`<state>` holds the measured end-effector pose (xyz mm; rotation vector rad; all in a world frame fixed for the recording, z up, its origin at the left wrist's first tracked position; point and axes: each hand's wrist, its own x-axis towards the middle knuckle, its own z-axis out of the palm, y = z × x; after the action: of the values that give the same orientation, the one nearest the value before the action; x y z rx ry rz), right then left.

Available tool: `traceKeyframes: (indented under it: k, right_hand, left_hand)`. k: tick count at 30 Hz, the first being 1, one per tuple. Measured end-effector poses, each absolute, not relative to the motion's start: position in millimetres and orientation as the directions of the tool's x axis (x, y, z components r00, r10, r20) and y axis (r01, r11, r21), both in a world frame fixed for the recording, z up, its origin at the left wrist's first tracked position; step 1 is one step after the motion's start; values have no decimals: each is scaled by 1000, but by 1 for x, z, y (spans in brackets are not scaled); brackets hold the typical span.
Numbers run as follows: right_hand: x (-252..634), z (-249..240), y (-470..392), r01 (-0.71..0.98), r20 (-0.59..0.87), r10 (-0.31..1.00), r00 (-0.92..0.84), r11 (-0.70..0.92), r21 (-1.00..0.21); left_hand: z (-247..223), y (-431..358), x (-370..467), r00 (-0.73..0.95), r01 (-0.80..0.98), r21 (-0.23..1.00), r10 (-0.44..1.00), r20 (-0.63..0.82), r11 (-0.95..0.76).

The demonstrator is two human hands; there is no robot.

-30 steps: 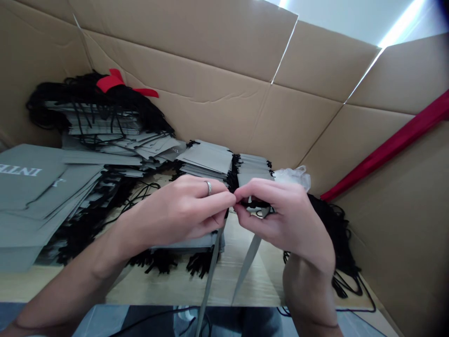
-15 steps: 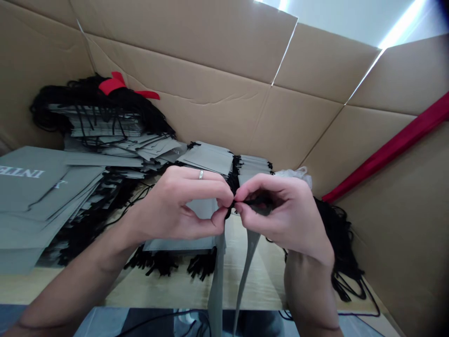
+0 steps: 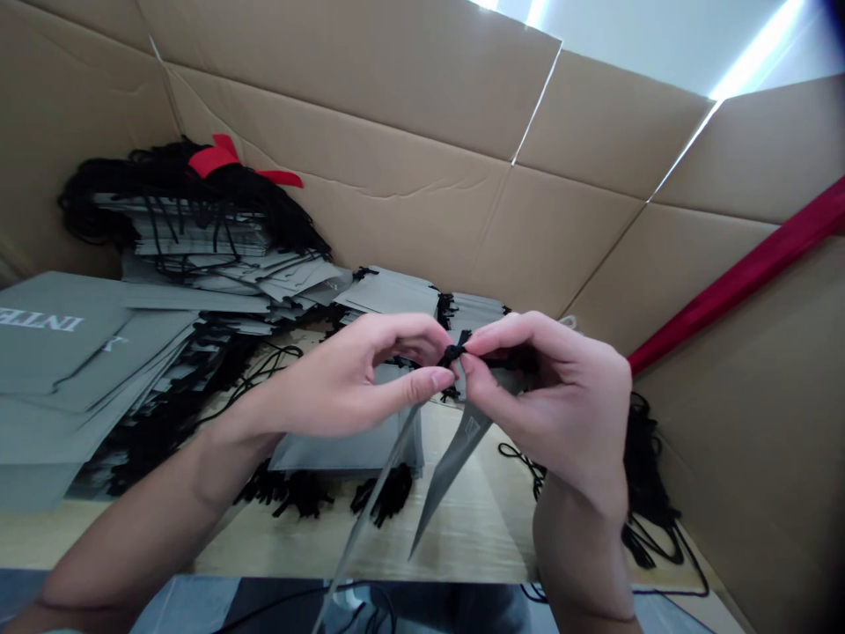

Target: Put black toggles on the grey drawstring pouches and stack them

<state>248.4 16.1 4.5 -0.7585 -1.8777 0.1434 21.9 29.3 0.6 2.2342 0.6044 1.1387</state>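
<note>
A small knot of black cord (image 3: 454, 354) sits between my two hands above the middle of the table. My left hand (image 3: 370, 374) pinches it from the left with thumb and fingers. From the right, my right hand (image 3: 551, 387) grips the cord between thumb and forefinger, and more black cord lies inside its curled fingers. Grey flat sheets hang below the hands, one with a small pale mark (image 3: 462, 440) and another seen edge-on. Under my left hand lies a stack of grey pieces (image 3: 343, 453) with black cord tassels at its near edge.
Grey printed bags (image 3: 59, 352) are piled at the left. Behind them, a bundle of black cords with a red tie (image 3: 215, 160) tops another pile. Black cords (image 3: 643, 475) lie at the right by the cardboard wall (image 3: 396, 106). A red strip (image 3: 739, 273) runs along that wall.
The left fingers have shifted, with the thumb now straighter, and the knot shows more clearly between the hands. The hanging grey sheets have swung to the left at their lower ends.
</note>
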Motion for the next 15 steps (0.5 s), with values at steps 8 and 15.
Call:
traceKeyframes:
  k: [8, 15]
  right_hand:
    - [259, 13, 25, 305, 726, 482, -490, 875, -375]
    - [261, 9, 31, 262, 663, 515, -543, 854, -449]
  left_hand:
    - [3, 25, 21, 547, 227, 500, 534, 644, -836]
    - [2, 18, 24, 548, 334, 423, 539, 640, -842]
